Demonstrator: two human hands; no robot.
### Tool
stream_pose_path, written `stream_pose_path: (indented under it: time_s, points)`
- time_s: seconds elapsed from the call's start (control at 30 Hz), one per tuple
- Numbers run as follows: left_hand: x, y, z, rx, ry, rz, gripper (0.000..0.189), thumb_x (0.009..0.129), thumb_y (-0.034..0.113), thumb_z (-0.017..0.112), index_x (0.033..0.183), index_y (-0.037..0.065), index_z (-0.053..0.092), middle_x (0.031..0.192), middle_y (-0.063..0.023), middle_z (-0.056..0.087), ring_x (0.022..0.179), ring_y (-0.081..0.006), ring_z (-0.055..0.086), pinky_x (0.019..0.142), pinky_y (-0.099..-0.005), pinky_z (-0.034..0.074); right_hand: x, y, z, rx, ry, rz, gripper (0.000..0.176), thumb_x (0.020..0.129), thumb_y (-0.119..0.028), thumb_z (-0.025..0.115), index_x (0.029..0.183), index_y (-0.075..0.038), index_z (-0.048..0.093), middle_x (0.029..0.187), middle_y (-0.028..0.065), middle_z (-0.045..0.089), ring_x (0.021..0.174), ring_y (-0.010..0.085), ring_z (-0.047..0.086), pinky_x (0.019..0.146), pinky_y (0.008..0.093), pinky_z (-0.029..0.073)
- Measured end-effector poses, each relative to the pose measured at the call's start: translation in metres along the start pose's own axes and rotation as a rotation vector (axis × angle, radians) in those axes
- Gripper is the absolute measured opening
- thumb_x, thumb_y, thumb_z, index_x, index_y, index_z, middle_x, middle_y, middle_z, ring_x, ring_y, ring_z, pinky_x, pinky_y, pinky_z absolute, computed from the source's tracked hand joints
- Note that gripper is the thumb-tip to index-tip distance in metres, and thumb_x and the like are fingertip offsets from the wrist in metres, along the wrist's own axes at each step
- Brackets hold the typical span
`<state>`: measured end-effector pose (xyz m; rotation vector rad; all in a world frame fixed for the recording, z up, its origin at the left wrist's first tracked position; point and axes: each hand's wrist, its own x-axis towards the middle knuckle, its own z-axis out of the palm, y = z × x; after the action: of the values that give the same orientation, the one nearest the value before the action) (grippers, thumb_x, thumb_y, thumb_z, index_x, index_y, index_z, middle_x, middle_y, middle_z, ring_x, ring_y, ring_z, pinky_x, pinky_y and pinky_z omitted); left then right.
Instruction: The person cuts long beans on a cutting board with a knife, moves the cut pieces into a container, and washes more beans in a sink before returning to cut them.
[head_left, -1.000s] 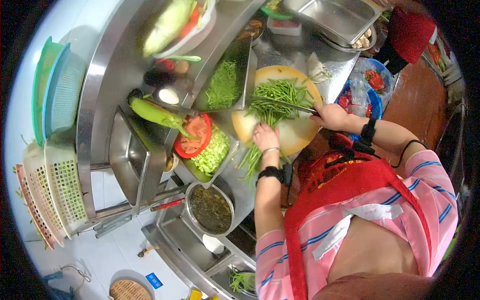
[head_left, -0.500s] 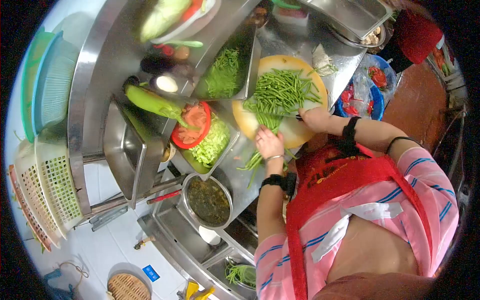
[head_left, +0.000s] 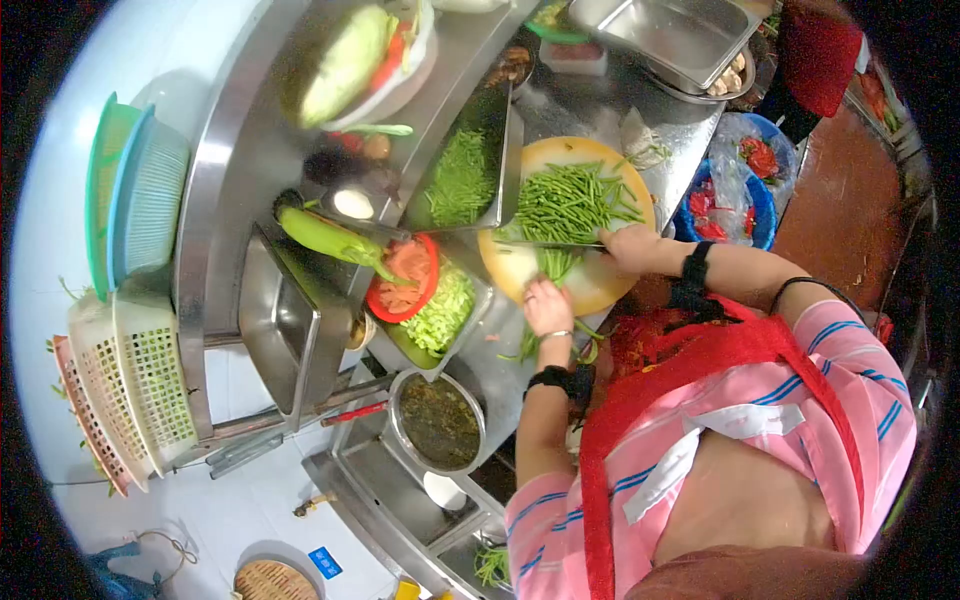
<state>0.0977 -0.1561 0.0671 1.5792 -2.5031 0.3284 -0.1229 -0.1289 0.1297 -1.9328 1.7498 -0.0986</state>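
My right hand (head_left: 630, 248) is wrapped round the handle of a knife (head_left: 572, 245), at the right side of a round yellow-rimmed cutting board (head_left: 600, 298). The thin blade lies across the board, between a pile of cut green beans (head_left: 570, 203) and a short bunch of green beans (head_left: 556, 264). Closed over that bunch is my left hand (head_left: 547, 306), near the board's lower left edge. Bean ends stick out below my left wrist. The knife's handle is mostly hidden by my fingers.
Left of the board stand a metal tray of chopped greens (head_left: 463, 180), a red bowl of pink slices (head_left: 432, 278) and a tray of pale green pieces (head_left: 440, 315). A pot of dark liquid (head_left: 437, 420) stands below. Blue bag-lined bins (head_left: 765, 215) are at right.
The view has shifted, so the counter things appear further right and lower. The bunch showing beyond my left hand is shorter, and the blade lies at the edge of the cut pile.
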Motion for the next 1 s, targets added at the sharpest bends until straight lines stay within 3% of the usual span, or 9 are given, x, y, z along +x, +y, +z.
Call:
stream_pose_path:
  time_s: [0.1,0.17,0.23,0.3,0.4,0.57,0.67,0.93,1.0]
  points:
    - [0.021,-0.002,0.01,-0.047,0.029,-0.029,0.048,0.073,0.028,0.063,0.11,0.001,0.048,0.108,-0.0152,0.052,0.095,-0.0318,0.052,0.082,-0.0402,0.043,-0.025,0.007,-0.026,0.017,-0.009,0.063,0.033,0.085,-0.029,0.047,0.102,-0.002,0.046,0.075,0.0189,0.061,0.07,0.0356,0.061,0.061,0.0457,0.047]
    - [0.036,0.0,0.009,-0.099,-0.138,-0.058,0.058,0.071,0.035,0.063,0.114,-0.001,0.048,0.106,-0.0165,0.052,0.094,-0.0313,0.053,0.081,-0.0385,0.044,-0.033,0.023,-0.018,0.004,0.025,0.067,0.037,0.085,-0.035,0.048,0.102,-0.002,0.045,0.073,0.0198,0.061,0.068,0.0374,0.06,0.061,0.0463,0.047]
    - [0.033,0.001,0.007,-0.124,-0.096,-0.079,0.067,0.068,0.041,0.065,0.116,-0.002,0.046,0.106,-0.0172,0.052,0.096,-0.031,0.051,0.083,-0.0393,0.043,-0.045,0.026,-0.031,0.053,0.186,0.059,0.039,0.085,-0.037,0.049,0.1,-0.002,0.044,0.069,0.0204,0.059,0.066,0.0387,0.059,0.059,0.0477,0.046]
    - [0.021,0.004,-0.014,-0.147,-0.061,-0.162,0.066,0.07,0.041,0.064,0.117,-0.001,0.043,0.113,-0.0179,0.049,0.1,-0.034,0.049,0.089,-0.0429,0.037,-0.048,0.025,-0.036,0.054,0.15,0.045,0.038,0.085,-0.037,0.048,0.098,-0.002,0.042,0.067,0.0206,0.059,0.065,0.0394,0.058,0.057,0.0487,0.046]
    - [0.003,0.004,-0.014,-0.139,-0.024,-0.204,0.073,0.068,0.045,0.065,0.119,-0.002,0.042,0.114,-0.0182,0.048,0.101,-0.0338,0.047,0.091,-0.0444,0.035,-0.054,0.019,-0.03,0.013,0.039,-0.015,0.029,0.08,-0.022,0.051,0.098,-0.001,0.043,0.069,0.0204,0.06,0.065,0.0385,0.06,0.057,0.0477,0.047]
    - [-0.004,0.007,-0.004,-0.11,-0.079,-0.224,0.068,0.069,0.043,0.064,0.116,-0.002,0.044,0.114,-0.0171,0.047,0.103,-0.0319,0.046,0.091,-0.0438,0.035,-0.038,0.009,-0.009,-0.055,-0.057,-0.022,0.034,0.074,-0.016,0.054,0.102,0.001,0.044,0.072,0.0183,0.062,0.066,0.0347,0.062,0.056,0.0447,0.048]
    - [-0.003,0.01,-0.003,-0.073,-0.066,-0.185,0.062,0.071,0.04,0.063,0.114,-0.002,0.046,0.113,-0.0164,0.048,0.103,-0.0306,0.046,0.091,-0.0428,0.036,-0.021,0.009,0.014,-0.019,0.002,-0.1,0.038,0.086,-0.032,0.048,0.098,0.004,0.043,0.061,0.0185,0.058,0.057,0.0357,0.06,0.049,0.043,0.047]
    - [0.016,-0.005,0.005,-0.07,-0.14,-0.171,0.053,0.074,0.037,0.061,0.11,0.0,0.049,0.107,-0.0144,0.051,0.099,-0.0296,0.05,0.085,-0.0396,0.04,0.001,0.019,0.001,-0.027,0.039,0.006,0.036,0.082,-0.032,0.05,0.1,-0.001,0.045,0.068,0.0192,0.06,0.064,0.0376,0.06,0.058,0.0473,0.046]
    - [0.032,-0.007,0.02,0.004,0.036,-0.101,0.059,0.072,0.04,0.063,0.112,0.001,0.048,0.108,-0.0132,0.053,0.094,-0.0261,0.052,0.082,-0.0394,0.041,-0.012,0.033,-0.004,-0.009,0.04,0.057,0.038,0.084,-0.035,0.049,0.1,-0.001,0.043,0.069,0.0215,0.059,0.067,0.0397,0.059,0.06,0.0489,0.046]
